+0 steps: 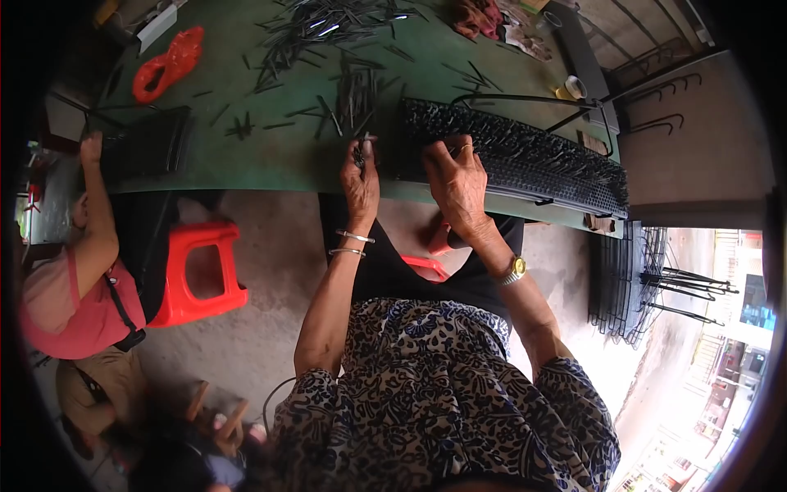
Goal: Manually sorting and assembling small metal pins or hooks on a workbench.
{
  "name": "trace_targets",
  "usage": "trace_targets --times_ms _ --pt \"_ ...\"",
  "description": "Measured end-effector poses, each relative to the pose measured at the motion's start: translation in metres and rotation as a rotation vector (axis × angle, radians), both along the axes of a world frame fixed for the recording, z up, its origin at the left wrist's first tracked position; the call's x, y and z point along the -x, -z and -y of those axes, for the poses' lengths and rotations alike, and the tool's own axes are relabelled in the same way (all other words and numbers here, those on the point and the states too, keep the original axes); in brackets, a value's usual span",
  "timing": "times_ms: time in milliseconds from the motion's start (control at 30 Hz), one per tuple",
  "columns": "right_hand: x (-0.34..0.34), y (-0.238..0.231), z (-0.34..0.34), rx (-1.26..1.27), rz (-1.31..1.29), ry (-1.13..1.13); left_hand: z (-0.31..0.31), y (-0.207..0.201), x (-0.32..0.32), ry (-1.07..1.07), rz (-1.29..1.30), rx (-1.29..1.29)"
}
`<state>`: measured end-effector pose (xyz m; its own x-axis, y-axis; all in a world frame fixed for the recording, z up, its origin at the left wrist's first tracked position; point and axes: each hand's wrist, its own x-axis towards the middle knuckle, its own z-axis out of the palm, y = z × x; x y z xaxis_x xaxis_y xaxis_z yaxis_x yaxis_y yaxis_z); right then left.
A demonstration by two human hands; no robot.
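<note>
A smooth-looking green counter point(270, 160) carried a long, black, slab-shaped rack point(533, 148), its near rows finely dotted, the rest rough and bristling. A loose heap of thin, straight, dark strips point(332, 25), some glinting, lay at the far side, a smaller pile point(354, 102) just beyond the left hand point(359, 187). That hand was closed around a small, dark bunch of strips point(359, 156). The right hand point(459, 184), fingertips drawn together, bent over the rack's left end; whether it gripped a strip I could not tell.

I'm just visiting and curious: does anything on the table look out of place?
Somewhat: several thin dark strips lie strewn at odd angles on the green table, away from the main heap. Nothing looks plainly damaged.
</note>
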<state>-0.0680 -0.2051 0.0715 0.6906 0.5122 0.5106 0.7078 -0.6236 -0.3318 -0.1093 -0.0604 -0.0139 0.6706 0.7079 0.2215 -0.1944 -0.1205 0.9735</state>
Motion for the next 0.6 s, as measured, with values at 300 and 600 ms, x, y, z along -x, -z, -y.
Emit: trace_targets --times_ms 300,600 --pt "0.008 -0.041 0.027 -0.386 -0.664 -0.105 0.057 -0.086 0.065 0.431 -0.151 0.853" --pt "0.013 -0.044 0.056 -0.235 -0.739 -0.198 0.086 -0.089 0.075 0.389 -0.236 0.824"
